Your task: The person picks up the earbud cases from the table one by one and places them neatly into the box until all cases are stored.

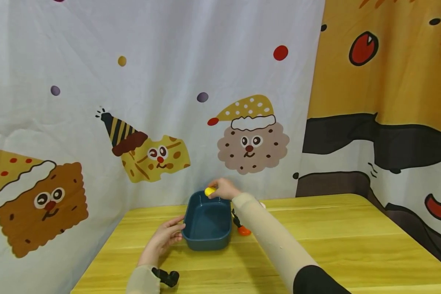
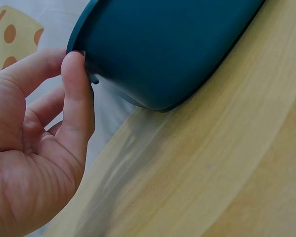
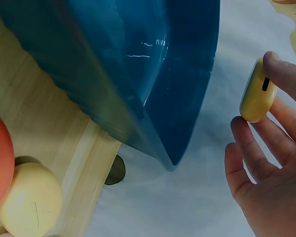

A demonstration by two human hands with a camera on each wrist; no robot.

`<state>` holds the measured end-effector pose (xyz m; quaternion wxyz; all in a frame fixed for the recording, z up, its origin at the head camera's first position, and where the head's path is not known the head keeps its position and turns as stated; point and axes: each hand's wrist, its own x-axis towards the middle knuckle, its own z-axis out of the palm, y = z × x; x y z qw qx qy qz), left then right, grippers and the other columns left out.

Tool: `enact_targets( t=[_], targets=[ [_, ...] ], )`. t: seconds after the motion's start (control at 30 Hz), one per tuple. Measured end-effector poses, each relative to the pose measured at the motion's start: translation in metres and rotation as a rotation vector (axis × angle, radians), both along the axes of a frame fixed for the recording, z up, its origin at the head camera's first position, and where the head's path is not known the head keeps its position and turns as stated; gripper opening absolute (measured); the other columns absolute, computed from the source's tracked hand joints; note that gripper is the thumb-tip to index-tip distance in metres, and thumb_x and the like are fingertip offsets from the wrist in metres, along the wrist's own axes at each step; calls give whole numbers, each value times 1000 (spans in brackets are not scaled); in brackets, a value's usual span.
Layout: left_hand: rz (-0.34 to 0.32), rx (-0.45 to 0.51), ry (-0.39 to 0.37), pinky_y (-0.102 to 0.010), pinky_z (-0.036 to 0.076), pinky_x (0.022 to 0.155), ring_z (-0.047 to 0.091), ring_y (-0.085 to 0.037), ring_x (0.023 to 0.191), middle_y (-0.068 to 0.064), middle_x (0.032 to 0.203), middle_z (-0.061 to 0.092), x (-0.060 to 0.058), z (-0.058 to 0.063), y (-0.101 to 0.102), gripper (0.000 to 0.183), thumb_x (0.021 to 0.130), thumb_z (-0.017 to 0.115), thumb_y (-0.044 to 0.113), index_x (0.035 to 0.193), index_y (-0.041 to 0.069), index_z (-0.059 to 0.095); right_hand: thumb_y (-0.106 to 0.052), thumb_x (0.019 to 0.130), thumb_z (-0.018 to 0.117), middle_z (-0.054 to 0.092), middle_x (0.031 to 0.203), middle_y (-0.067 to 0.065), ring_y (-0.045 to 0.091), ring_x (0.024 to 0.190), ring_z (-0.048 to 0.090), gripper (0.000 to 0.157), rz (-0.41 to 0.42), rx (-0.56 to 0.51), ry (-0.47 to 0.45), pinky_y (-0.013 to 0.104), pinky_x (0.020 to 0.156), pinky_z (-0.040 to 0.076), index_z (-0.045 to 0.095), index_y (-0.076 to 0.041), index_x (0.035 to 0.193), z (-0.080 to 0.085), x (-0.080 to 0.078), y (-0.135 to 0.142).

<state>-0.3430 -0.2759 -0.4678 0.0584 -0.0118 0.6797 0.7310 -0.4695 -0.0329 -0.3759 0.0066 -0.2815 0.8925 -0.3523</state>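
Observation:
A deep blue plastic basin (image 1: 206, 244) with rounded corners stands on the wooden table in the head view, its inside bare. My left hand (image 1: 165, 237) pinches its left rim between thumb and fingers; the left wrist view shows the thumb (image 2: 77, 94) against the outer wall. Over the basin's far end, my right hand (image 1: 225, 189) pinches a small yellow rounded piece (image 1: 210, 191). From the right wrist, this yellow piece looks oval and thick, with a dark slot in its side, held at the fingertips beside the basin's rim (image 3: 172, 167).
Right of the basin lies an orange-red rounded thing (image 1: 244, 231), partly behind my right sleeve (image 1: 275, 241). A pale yellow round thing (image 3: 30, 200) sits beside it in the right wrist view. A printed curtain (image 1: 161, 102) hangs behind the table's back edge.

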Motion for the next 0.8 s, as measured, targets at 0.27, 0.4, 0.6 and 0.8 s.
enact_targets(
  t=[0.27,0.4,0.6,0.8],
  targets=[
    [4,7,2,-19,54,60,60,-8,59,-6,89,64,-2,-2,3,60,92,66,10,145,-2,41,-14,80,80,65,120,10,22,102,59,44,-25,1,-14,31,87,51,67,-3,121,0,-1,-3],
    [-3,1,2,-19,54,60,60,-8,59,-6,92,65,-1,-2,2,60,93,65,10,146,-2,40,-14,80,80,65,119,10,22,101,59,43,-22,4,-10,31,86,51,68,-3,119,0,-1,-6],
    [16,-9,-4,-19,54,60,59,-8,59,-5,89,62,-1,0,0,60,93,66,12,145,-1,41,-15,80,80,66,117,10,22,102,59,43,-20,10,2,30,87,50,68,-1,119,-3,-2,-13],
    [9,-2,-1,-19,53,58,58,-8,58,-5,88,62,0,0,0,61,92,66,11,146,-1,40,-15,80,80,65,118,10,23,103,59,43,-53,-11,-22,33,88,50,67,-2,119,-8,-4,-18]
  ],
)
